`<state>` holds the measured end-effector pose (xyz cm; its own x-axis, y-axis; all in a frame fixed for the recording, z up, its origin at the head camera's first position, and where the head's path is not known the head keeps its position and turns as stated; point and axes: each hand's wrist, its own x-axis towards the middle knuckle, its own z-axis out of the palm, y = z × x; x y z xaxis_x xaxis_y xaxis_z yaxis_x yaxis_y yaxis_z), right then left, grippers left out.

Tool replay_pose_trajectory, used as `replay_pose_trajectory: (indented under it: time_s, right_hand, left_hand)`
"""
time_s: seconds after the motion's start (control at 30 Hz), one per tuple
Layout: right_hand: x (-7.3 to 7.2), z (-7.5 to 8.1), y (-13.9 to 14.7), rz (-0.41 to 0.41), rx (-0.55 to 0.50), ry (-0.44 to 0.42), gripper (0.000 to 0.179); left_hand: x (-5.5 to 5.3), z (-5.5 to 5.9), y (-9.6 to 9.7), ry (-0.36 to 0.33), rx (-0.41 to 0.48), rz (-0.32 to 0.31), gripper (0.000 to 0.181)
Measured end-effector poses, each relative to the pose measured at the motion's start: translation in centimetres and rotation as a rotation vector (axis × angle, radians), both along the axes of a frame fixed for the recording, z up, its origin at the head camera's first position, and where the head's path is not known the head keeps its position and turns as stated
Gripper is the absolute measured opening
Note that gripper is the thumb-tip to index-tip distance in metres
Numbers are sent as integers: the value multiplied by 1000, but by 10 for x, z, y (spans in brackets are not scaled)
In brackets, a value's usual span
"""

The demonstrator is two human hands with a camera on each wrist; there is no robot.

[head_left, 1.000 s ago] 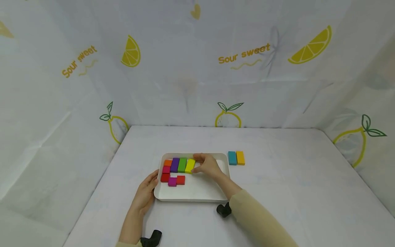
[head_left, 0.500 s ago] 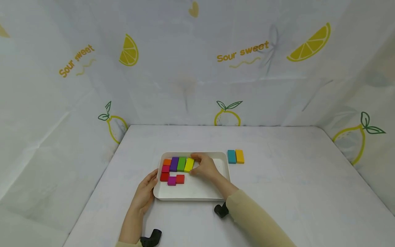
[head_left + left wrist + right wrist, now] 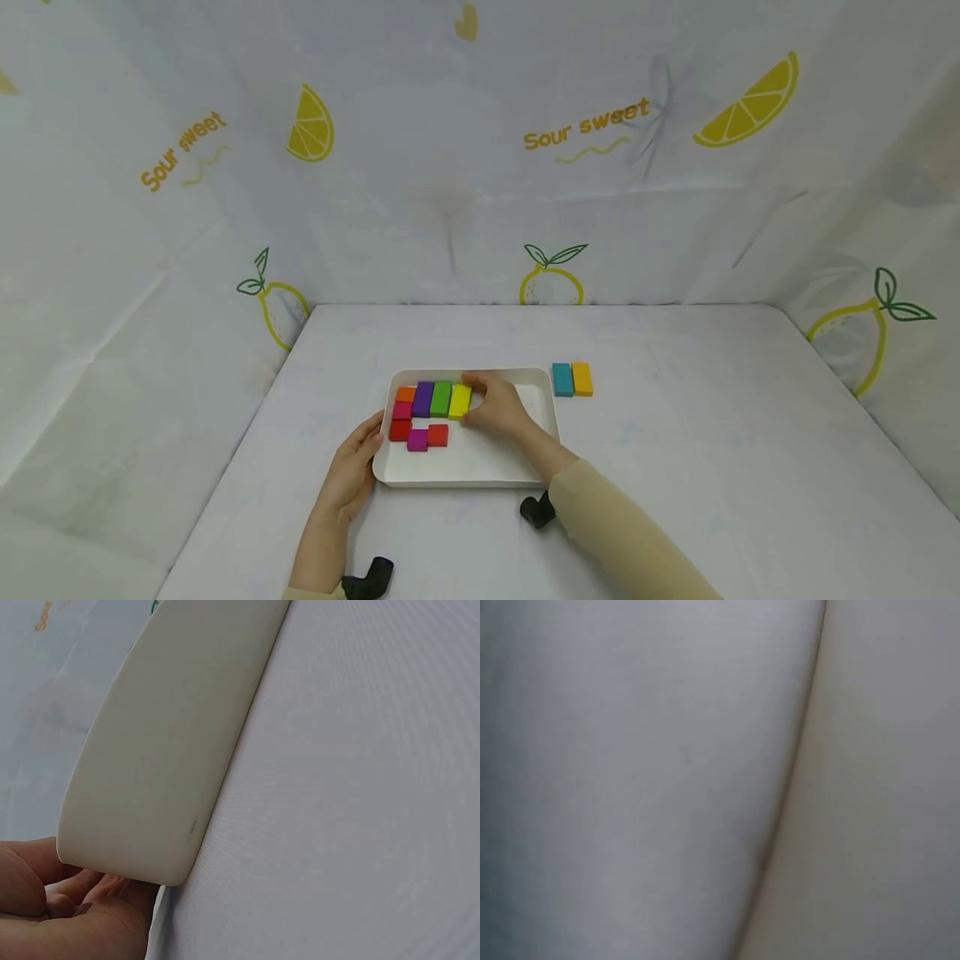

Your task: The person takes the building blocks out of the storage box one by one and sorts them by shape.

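Yellow block (image 3: 461,402) lying near twelve o'clock in white tray (image 3: 487,467), right hand (image 3: 501,408) pinching it; left hand (image 3: 356,458) gripping tray at nine o'clock. Seven other blocks (image 3: 440,400) already lying inside; teal block (image 3: 562,380), amber block (image 3: 582,378) remaining on worktop (image 3: 712,400), tray's two o'clock.

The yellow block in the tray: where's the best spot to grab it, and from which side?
Probably by its two short ends, near and far, coming from above and the right. The yellow block is oblong, and the green block lies close along its left side, leaving little room there. Its right side faces bare tray, where the right hand is.
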<state>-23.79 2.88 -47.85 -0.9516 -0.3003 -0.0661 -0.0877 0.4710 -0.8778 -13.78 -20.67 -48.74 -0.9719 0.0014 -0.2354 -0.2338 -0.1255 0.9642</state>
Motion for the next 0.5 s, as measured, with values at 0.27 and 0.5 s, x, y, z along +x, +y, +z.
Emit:
replay_pose_trajectory:
  time_s: [0.27, 0.5]
  right_hand:
    - [0, 3, 2, -1, 1, -18, 70]
    - [0, 8, 5, 7, -1, -5, 68]
  left_hand:
    - [1, -3, -2, 38, 9, -9, 50]
    - [2, -4, -3, 74, 3, -14, 53]
